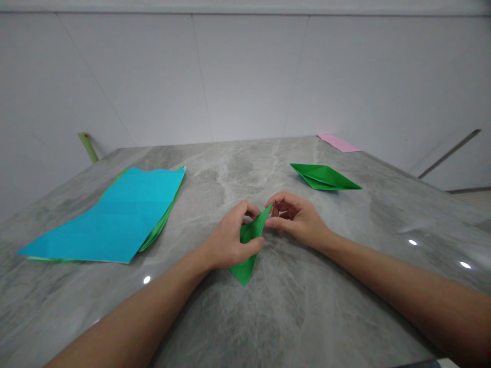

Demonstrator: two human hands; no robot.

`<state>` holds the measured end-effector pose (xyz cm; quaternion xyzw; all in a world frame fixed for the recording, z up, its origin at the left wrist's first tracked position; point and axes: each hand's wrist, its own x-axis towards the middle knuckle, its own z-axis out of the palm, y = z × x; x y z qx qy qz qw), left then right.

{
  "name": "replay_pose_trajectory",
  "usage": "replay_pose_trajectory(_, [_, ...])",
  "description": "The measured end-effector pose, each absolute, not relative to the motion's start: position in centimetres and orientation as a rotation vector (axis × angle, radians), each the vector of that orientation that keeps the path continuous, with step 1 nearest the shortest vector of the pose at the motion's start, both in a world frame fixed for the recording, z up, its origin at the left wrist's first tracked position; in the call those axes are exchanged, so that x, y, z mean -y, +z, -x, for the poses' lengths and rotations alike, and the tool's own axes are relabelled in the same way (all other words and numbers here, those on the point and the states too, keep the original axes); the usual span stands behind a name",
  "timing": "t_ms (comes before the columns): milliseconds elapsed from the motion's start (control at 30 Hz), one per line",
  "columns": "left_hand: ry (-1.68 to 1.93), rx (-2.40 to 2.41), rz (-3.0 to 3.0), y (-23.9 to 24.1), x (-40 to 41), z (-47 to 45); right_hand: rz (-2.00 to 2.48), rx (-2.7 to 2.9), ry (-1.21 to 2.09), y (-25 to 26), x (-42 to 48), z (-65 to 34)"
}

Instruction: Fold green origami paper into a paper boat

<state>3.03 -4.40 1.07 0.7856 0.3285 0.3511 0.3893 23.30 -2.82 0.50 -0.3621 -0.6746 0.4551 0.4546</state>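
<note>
A folded piece of green origami paper (248, 250) stands up between my hands, narrow at both ends. My left hand (230, 236) wraps around its middle, with the lower tip sticking out below the palm. My right hand (293, 217) pinches the upper tip between thumb and fingers. Part of the paper is hidden behind my fingers. A finished-looking green paper boat (324, 177) rests on the marble tabletop (238, 317) to the right, beyond my reach point.
A stack of blue and green origami sheets (115, 214) lies at the left of the grey marble table. A pink paper sheet (338, 143) sits at the far edge. A pale green pole (88, 146) leans behind the far left corner, against a white wall.
</note>
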Motion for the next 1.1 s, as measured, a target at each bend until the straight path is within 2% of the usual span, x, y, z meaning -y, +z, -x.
replay_pose_trajectory(1100, [0.897,-0.786,-1.924,0.50,4.05,-2.72,0.883,1.837,0.936,0.62,2.71,-23.63])
